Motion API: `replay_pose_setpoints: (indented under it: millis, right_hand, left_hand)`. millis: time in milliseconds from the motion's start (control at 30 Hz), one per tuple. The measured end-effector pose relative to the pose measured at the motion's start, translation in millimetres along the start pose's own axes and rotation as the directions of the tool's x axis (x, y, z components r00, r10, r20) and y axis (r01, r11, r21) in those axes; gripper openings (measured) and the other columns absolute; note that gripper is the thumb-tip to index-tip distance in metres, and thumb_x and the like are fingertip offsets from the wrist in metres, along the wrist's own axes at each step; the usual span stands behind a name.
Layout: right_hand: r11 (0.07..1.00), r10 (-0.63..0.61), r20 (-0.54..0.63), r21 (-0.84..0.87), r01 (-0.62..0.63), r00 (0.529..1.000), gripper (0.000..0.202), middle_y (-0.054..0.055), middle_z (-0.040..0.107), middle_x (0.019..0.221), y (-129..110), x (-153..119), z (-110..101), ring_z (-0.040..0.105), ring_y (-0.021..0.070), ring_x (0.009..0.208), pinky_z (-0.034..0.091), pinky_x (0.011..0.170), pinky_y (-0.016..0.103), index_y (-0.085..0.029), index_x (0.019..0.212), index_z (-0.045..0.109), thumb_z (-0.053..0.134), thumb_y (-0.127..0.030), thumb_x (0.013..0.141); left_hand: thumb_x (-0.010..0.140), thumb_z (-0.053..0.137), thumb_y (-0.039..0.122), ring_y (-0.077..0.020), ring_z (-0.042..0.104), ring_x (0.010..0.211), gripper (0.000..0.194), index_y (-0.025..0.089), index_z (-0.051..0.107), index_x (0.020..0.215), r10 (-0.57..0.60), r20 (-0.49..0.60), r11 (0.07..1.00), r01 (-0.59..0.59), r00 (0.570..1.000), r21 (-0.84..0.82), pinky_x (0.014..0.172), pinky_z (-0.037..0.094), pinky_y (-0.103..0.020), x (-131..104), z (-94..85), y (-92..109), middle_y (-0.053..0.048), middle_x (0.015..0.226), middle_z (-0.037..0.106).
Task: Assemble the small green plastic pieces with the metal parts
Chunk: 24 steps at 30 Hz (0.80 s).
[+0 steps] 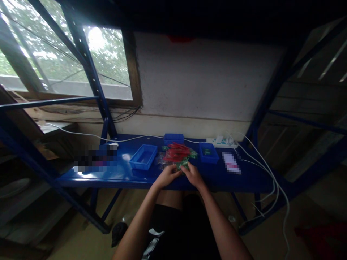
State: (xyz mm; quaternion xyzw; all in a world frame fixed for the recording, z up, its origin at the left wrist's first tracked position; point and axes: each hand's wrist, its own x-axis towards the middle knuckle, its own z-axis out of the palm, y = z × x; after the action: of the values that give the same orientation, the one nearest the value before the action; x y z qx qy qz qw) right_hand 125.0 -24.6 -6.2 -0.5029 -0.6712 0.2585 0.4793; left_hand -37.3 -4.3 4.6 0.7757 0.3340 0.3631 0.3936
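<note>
My left hand [169, 174] and my right hand [193, 174] meet at the front edge of the blue shelf table. Fingers of both hands are closed on a small green packet [182, 165] with pale marks, partly hidden by them. Just beyond lies a heap of red, thin pieces [176, 152], too small to name exactly. More green packets [193, 154] lie to its right. Clear crinkled plastic [162, 161] spreads at the left of the heap.
A blue tray [143, 167] stands left of the heap, another blue bin [174, 136] behind it. The right blue tray [209, 160] holds green pieces. A blurred phone-like object [231, 162], a power strip [221, 143] and white cables [271, 177] are at the right. Blue posts frame the table.
</note>
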Motion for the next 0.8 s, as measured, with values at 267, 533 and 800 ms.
replay_pose_setpoints:
  millis: [267,533,800]
  right_hand:
    - [0.999,0.003,-0.008,0.035,-0.003,1.0,0.016,0.001,0.066,0.071,3,-1,3,0.061,0.0174,0.068,0.046,0.062,0.025,-0.021,0.078,0.058,0.053,-0.035,0.082]
    - [0.987,0.096,0.037,0.123,-0.1,0.995,0.019,0.001,0.066,0.071,-4,0,-2,0.062,0.0175,0.065,0.046,0.055,0.024,-0.02,0.078,0.058,0.051,-0.037,0.081]
    - [0.992,0.069,0.005,0.105,-0.069,0.998,0.026,0.0,0.064,0.064,-3,-1,-2,0.058,0.0151,0.06,0.044,0.054,0.023,-0.019,0.074,0.061,0.055,-0.044,0.08]
  left_hand:
    - [0.081,0.056,0.035,-0.0227,0.061,0.091,0.028,0.013,0.061,0.098,0.0,-0.053,0.994,-0.006,0.999,-0.112,0.083,0.047,-0.033,-1,1.7,2,-0.009,0.096,0.069]
    - [0.074,0.066,0.041,-0.0214,0.065,0.084,0.035,0.013,0.058,0.094,-0.045,-0.022,0.954,0.037,0.999,-0.298,0.08,0.05,-0.035,2,3.4,-5,-0.008,0.091,0.069]
    - [0.073,0.068,0.039,-0.0202,0.062,0.085,0.034,0.013,0.059,0.093,-0.044,-0.044,0.987,0.037,0.998,-0.159,0.079,0.048,-0.031,2,1.5,-8,-0.006,0.089,0.068]
